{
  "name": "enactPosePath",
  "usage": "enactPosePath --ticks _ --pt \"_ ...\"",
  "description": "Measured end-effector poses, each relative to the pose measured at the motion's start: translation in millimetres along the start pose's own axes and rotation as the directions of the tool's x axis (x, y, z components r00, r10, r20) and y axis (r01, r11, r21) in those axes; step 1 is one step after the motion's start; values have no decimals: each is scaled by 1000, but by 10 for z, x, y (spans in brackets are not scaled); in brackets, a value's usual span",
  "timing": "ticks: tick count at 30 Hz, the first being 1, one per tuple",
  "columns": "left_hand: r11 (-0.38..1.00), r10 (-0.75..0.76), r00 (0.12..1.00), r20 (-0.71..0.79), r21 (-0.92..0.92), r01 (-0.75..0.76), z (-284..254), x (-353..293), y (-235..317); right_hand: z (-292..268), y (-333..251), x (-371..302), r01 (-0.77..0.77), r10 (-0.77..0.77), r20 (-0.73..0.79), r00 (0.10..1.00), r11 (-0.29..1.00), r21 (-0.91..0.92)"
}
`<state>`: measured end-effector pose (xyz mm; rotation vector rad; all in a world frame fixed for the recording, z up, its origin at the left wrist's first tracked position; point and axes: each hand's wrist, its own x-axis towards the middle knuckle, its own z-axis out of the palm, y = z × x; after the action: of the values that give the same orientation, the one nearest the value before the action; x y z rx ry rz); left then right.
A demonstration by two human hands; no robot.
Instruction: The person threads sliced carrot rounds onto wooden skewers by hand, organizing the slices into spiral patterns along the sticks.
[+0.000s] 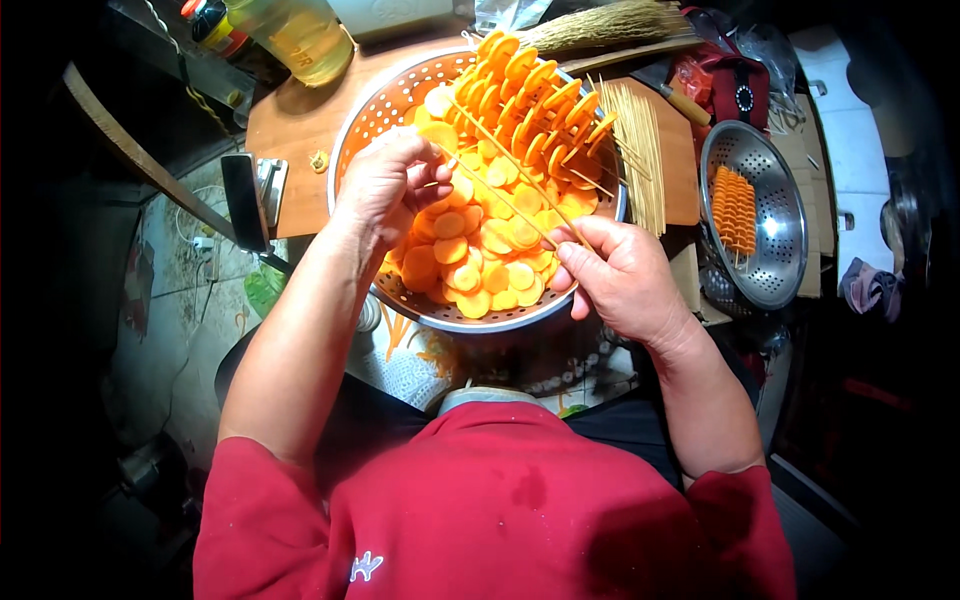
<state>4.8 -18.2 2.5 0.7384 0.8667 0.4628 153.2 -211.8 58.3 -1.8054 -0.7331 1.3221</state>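
Note:
A large colander (350, 125) holds a heap of loose orange carrot slices (470, 255). Carrot slices threaded in spaced rows on skewers (535, 100) lie at its far right side. My right hand (620, 275) pinches the near ends of two thin wooden skewers (515, 168), which slant up and left over the heap. At their far end, my left hand (395, 185) is closed, its thumb and fingertips at the tip of the lower skewer. Pale carrot slices lie just beyond those fingertips. What the curled fingers cover is hidden.
Bare skewers (640, 150) lie right of the colander on the wooden board (300, 200). Farther right, a metal colander (785, 240) holds skewered carrot slices (733, 210). A bottle of yellow liquid (300, 45) stands far left, a phone-like dark slab (243, 200) nearer. A straw brush (600, 28) lies behind.

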Motion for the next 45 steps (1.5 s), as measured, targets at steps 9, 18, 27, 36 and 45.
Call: enactPosePath --ticks 9,18,27,36,45 --pt "833 392 918 59 401 -381 106 -47 -144 -9 1 -12 -25 23 -35 999 999 -37" --pt "881 185 951 249 386 -273 434 -355 -374 18 32 95 19 -16 -53 998 998 61" --pt "906 251 959 129 318 -280 366 -195 -140 -5 -47 42 36 -31 -44 999 991 126" --pt "946 23 875 484 272 -175 437 -301 -215 -75 -41 20 116 -97 -135 986 983 144" --pt "18 132 904 407 911 -413 470 -115 -599 -115 -87 -50 174 -141 -168 976 964 199"
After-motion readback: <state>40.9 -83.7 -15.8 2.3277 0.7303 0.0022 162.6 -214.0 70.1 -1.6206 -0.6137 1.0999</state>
